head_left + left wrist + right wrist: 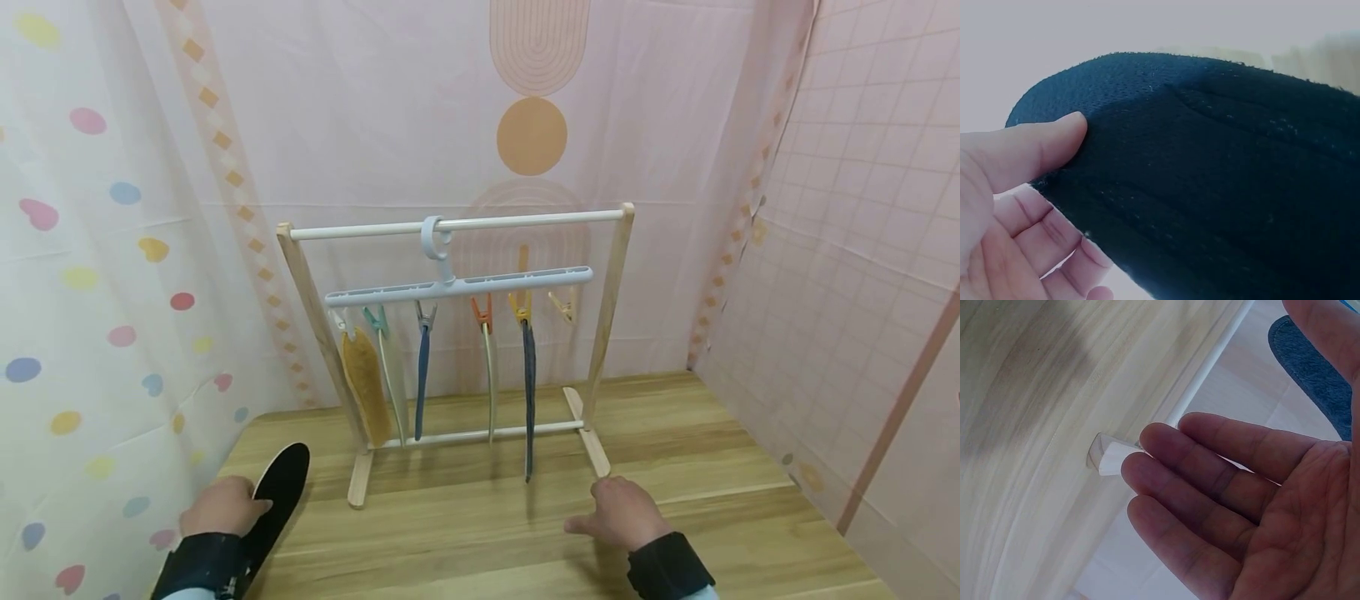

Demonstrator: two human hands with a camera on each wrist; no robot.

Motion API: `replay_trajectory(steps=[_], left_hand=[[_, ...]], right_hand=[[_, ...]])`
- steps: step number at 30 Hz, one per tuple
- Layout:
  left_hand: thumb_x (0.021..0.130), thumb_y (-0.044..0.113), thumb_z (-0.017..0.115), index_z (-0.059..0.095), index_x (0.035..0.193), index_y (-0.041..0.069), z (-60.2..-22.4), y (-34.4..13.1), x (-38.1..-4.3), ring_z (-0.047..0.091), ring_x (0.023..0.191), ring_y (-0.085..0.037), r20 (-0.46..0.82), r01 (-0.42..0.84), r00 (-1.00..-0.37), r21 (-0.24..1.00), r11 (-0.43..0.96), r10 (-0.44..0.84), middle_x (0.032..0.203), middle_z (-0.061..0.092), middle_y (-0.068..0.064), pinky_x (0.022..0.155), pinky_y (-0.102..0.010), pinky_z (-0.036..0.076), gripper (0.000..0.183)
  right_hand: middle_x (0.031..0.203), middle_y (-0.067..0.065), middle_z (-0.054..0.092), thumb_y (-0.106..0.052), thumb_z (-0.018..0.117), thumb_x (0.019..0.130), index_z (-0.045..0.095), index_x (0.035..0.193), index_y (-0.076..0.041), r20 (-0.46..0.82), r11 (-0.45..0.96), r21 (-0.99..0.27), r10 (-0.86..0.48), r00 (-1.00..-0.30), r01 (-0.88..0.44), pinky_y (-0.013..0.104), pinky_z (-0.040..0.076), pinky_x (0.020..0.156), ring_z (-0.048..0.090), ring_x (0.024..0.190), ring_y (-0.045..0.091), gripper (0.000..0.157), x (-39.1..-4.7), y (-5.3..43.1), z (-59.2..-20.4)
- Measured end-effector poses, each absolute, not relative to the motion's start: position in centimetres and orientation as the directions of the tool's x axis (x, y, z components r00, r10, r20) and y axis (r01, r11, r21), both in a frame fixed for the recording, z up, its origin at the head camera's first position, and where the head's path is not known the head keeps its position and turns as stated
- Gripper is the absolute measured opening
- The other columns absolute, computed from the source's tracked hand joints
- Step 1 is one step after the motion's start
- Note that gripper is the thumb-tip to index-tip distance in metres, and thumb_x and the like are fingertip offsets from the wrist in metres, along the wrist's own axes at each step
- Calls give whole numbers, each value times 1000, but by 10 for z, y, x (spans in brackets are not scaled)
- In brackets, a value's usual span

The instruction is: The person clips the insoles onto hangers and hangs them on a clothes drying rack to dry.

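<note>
At the table's front left, my left hand pinches a black insole; the left wrist view shows the thumb on its dark face and the other fingers below the edge. My right hand is over the table by the rack's right foot, its fingers stretched and the palm bare in the right wrist view. Ahead, a pale blue hanger hooks over the white top bar of a wooden rack. Clips along it hold a mustard insole, a blue insole, a dark insole and pale green ones.
At the hanger's right end a cream clip hangs with nothing in it. The rack stands on a wood-grain table. Patterned curtains close off the back and both sides.
</note>
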State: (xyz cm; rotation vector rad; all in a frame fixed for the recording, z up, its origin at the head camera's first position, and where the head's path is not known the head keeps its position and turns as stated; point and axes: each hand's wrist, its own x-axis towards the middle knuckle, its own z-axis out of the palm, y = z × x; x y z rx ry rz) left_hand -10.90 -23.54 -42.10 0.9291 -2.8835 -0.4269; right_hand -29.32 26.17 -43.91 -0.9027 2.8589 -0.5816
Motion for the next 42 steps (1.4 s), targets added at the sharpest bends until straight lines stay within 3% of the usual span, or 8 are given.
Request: replay_trajectory(steps=[5, 9, 15, 21, 42], left_hand=[[77, 24, 64, 46, 55, 10, -418, -222, -111, 41, 48, -19, 109, -494, -833, 293, 818, -542, 51, 41, -2, 45, -32, 29, 31], [76, 25, 64, 47, 55, 12, -418, -214, -114, 42, 46, -19, 193, -454, -832, 304, 838, -520, 49, 42, -1, 44, -33, 29, 30], [76, 28, 62, 46, 58, 12, -414, -196, -118, 42, 46, -19, 222, -432, -829, 329, 840, -513, 51, 43, -1, 43, -33, 29, 29], [76, 28, 61, 42, 58, 11, -406, -169, -124, 36, 45, -19, 269, -401, -827, 335, 853, -494, 50, 36, -1, 43, -31, 23, 31], [74, 21, 63, 58, 72, 10, -391, -88, -148, 46, 46, -13, 342, -263, -834, 445, 856, -434, 54, 52, 3, 42, -30, 32, 12]], right_hand=[[68, 5, 58, -52, 74, 64, 65, 83, 2, 29, 754, -383, -568, -823, -534, 37, 44, 57, 50, 58, 16, 58, -294, 261, -438], [71, 7, 59, -52, 73, 65, 65, 85, 2, 31, 758, -370, -568, -823, -537, 38, 45, 58, 53, 61, 18, 59, -294, 260, -438], [74, 10, 60, -53, 72, 66, 65, 89, 3, 28, 769, -346, -564, -825, -537, 41, 46, 61, 56, 65, 23, 61, -294, 261, -434], [71, 7, 58, -53, 72, 66, 66, 88, 1, 28, 775, -341, -557, -830, -532, 38, 44, 58, 53, 62, 19, 59, -294, 260, -431], [58, 0, 48, -53, 71, 67, 63, 75, -1, 38, 757, -363, -570, -821, -543, 31, 38, 47, 44, 50, 14, 53, -295, 261, -430]])
